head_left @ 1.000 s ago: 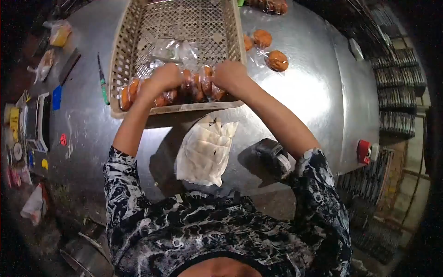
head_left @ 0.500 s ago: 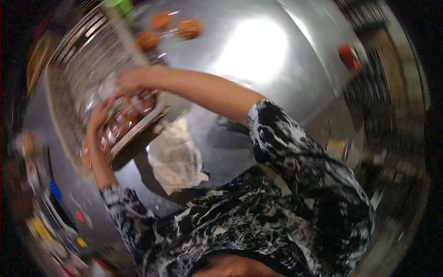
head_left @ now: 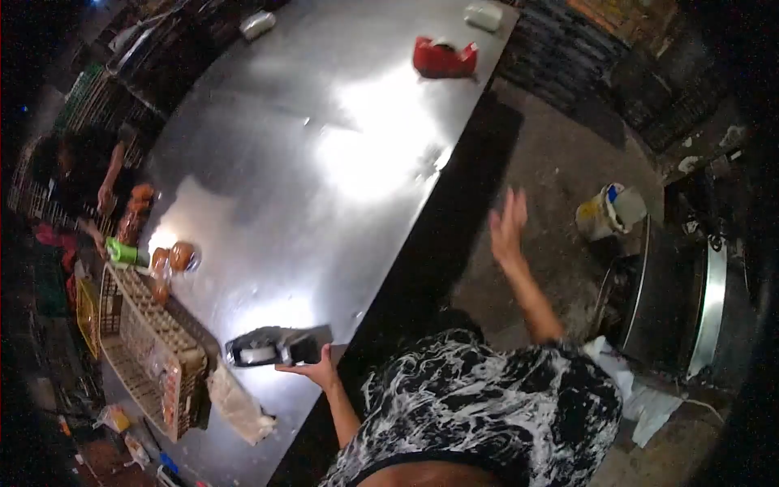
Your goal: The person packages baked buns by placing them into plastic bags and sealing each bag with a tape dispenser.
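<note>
Head view: I saw a steel table [head_left: 324, 154] running away from me, with the floor [head_left: 560, 162] along its right edge.
Left hand: my left hand [head_left: 312, 372] rested at the near table edge, fingers spread loose, touching the end of the black dispenser [head_left: 272, 347] but not closed round it.
Left grip: open, holding nothing that I could see.
Right hand: my right hand [head_left: 508, 227] hung in the air over the floor, well off the table, palm open and fingers apart.
Right grip: wide open and empty.
Dispenser: it lay on the table just beside the left hand, close to the near edge.
Basket: a tan basket [head_left: 150, 349] sat to the left of the dispenser, with wrapped buns [head_left: 172, 390] in its near end.
Bags: a white stack of bags [head_left: 239, 406] lay between the basket and my left arm.
Loose buns: a few wrapped buns [head_left: 180, 256] lay on the table beyond the basket.
Red dispenser: a red one [head_left: 442, 58] stood at the far end of the table.
Bucket: a small bucket [head_left: 608, 213] stood on the floor beyond my right hand.
Other person: someone [head_left: 85, 174] worked at the far left side of the table.
</note>
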